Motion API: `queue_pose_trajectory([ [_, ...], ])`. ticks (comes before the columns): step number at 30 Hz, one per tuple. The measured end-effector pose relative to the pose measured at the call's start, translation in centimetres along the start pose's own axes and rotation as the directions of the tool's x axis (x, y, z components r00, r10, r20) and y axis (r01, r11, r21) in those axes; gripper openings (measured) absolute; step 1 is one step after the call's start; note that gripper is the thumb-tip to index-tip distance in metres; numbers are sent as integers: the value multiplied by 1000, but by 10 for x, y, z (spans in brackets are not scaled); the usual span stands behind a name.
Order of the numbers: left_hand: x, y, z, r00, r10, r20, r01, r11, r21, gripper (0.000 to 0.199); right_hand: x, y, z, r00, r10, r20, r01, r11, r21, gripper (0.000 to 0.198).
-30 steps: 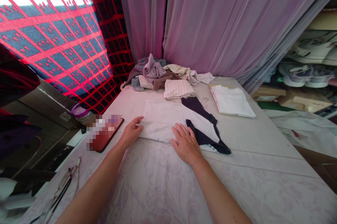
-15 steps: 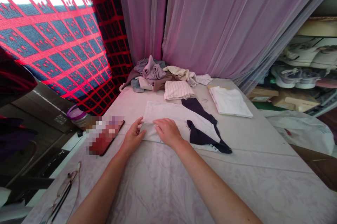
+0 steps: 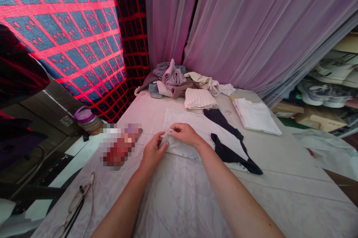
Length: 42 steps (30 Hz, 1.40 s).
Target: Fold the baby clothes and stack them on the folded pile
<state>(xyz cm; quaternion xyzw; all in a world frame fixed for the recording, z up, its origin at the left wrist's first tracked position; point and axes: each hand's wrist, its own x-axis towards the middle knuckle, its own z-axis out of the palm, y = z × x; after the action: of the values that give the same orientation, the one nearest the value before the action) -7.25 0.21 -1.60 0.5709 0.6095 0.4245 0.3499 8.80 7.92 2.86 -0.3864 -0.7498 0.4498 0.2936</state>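
Observation:
A white shirt with dark sleeves point(image 3: 195, 124) lies spread on the table, its dark parts toward the right. Along its left end, my right hand point(image 3: 185, 133) pinches a raised edge of the white cloth. My left hand point(image 3: 155, 151) grips the same lifted edge from the left side, thumb in front and fingers behind. A small print shows on the shirt's near edge. My fingers hide part of the lifted cloth.
Behind the shirt are a striped folded cloth point(image 3: 200, 99) and a heap of clothes point(image 3: 173, 77). White folded garments point(image 3: 256, 115) lie at right. A blurred-out phone-like object point(image 3: 123, 146) and glasses point(image 3: 74, 204) sit at left. Shoes point(image 3: 321, 94) stand on a rack.
My hands, which lay apart on the shirt's left end, have come together and lifted its edge off the table. The view has shifted slightly left.

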Motion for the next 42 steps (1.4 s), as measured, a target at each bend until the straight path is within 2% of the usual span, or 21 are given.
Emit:
queue_pose_trajectory([
  [5, -8, 10, -8, 1000, 21, 3, -20, 947, 319, 20, 9, 0, 7, 1000, -2, -25, 0, 997, -82, 17],
  [9, -11, 13, -12, 999, 44, -5, -34, 842, 538, 31, 16, 4, 18, 998, 2, -63, -21, 956, -294, 17],
  [12, -12, 17, -13, 999, 52, 16, -51, 791, 610, 32, 16, 6, 23, 996, 31, -87, -68, 886, -458, 18],
  [14, -13, 20, -13, 998, 62, 26, -65, 782, 620, 32, 15, 7, 24, 994, 44, -97, -88, 856, -509, 19],
  [18, -13, 21, -15, 998, 64, 10, -56, 773, 632, 34, 14, 8, 24, 994, 67, -82, -100, 851, -515, 20],
  [23, -13, 19, -17, 1000, 19, -19, -3, 784, 620, 22, 16, 10, 26, 994, 65, -90, -104, 836, -539, 22],
  [31, -14, 22, -20, 1000, -21, 1, 16, 802, 597, 21, 16, 16, 32, 983, 45, -176, -135, 828, -544, 22],
  [37, -15, 21, -18, 998, -41, -41, 57, 841, 537, 5, 12, 16, 32, 980, -2, -199, -77, 917, -391, 16],
  [42, -13, 21, -18, 1000, 15, -13, -7, 884, 467, 5, 5, 13, 30, 956, -54, -288, -21, 967, -253, 13],
])
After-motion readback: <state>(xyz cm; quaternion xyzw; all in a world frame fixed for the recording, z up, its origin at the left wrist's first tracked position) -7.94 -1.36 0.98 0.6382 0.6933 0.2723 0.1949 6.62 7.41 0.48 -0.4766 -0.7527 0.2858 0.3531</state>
